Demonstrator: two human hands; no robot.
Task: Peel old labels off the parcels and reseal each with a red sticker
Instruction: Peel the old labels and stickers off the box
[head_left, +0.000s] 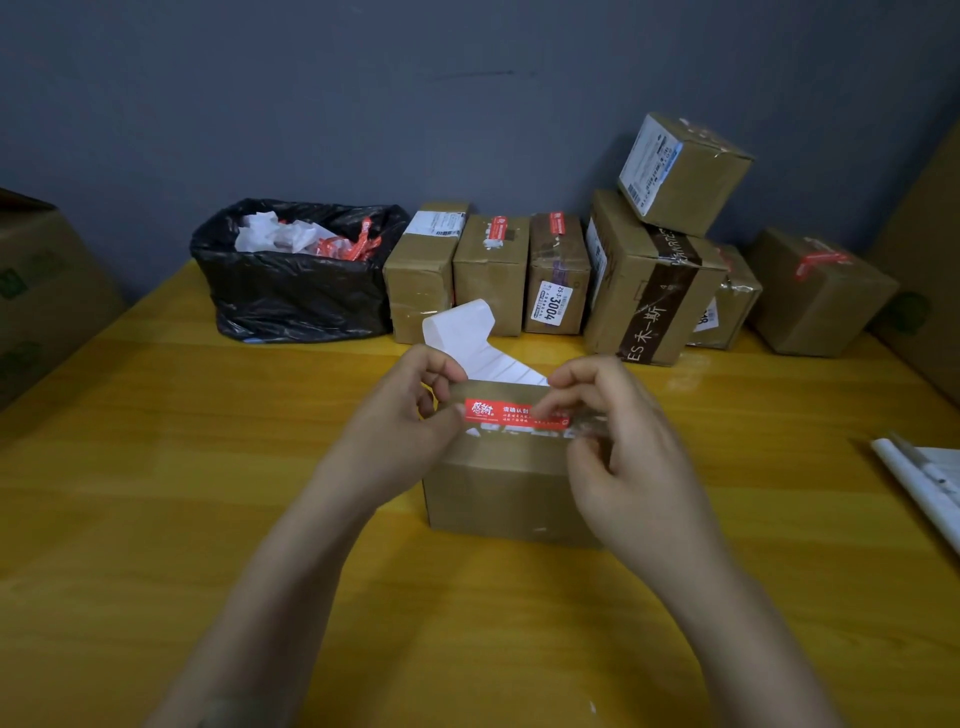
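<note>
Fingertips (558, 402) of the right hand (623, 447) and the left hand (410, 415) pinch a red sticker (511, 413) flat along the parcel (504, 488) top beneath them — beyond, some stacked parcels (571, 275) already wear red, others keep labels.

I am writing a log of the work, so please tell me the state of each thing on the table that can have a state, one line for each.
Front parcel: upright, red sticker being pressed on its top edge.
White backing paper: peeled, sticking up behind it.
Left hand: steadies the parcel and sticker end.
Right hand: fingers pinch the sticker's other end.
Black bin bag: open, holding white and red scraps.
Tilted box: leaning atop another, white label still on.
</note>
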